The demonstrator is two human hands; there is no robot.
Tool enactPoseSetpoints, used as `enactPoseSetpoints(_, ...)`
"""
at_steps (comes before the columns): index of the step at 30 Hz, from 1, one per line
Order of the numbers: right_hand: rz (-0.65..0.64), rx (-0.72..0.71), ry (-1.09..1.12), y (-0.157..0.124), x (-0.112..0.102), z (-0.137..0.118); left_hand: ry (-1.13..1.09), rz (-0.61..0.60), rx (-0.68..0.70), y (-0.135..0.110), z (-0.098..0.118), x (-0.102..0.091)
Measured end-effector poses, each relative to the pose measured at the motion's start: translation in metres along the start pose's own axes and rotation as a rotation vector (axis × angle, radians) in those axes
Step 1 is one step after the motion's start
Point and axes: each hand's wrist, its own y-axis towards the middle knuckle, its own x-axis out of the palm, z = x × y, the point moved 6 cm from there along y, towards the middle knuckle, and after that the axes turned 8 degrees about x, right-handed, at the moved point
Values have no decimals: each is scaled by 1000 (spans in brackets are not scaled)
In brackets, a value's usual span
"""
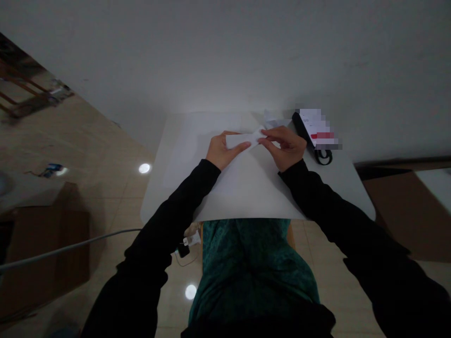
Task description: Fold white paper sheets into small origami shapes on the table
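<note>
"Head view: what are the hands doing?"

"The left hand (225, 151) and right hand (284, 148) both grip a folded white paper strip (243, 139), fingers closed narrowly on its ends."

"Where is the strip?"

"Over a white sheet (190, 159) on a white table (338, 188)."

The left hand (223, 151) supports a folded white paper strip (241, 139), with the thumb along its lower edge. The right hand (286, 148) pinches the strip's right end between its fingertips. Both hands are positioned above a white paper sheet (225, 180) on a white table (155, 202). To the right, a black looped strap (303, 134) lies beside a blurred printed packet (319, 129).
</note>
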Motion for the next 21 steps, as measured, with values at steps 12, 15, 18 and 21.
enactPoseSetpoints(12,-161,294,279,-3,14,10,154,42,289,7,13,-12)
enactPoseSetpoints(15,-147,281,286,-2,13,7,229,-16,393,7,20,-12)
enactPoseSetpoints(18,-132,252,285,-1,12,4,308,-20,505,4,28,-13)
enactPoseSetpoints(21,-124,236,306,-1,12,2,345,-22,580,1,31,-11)
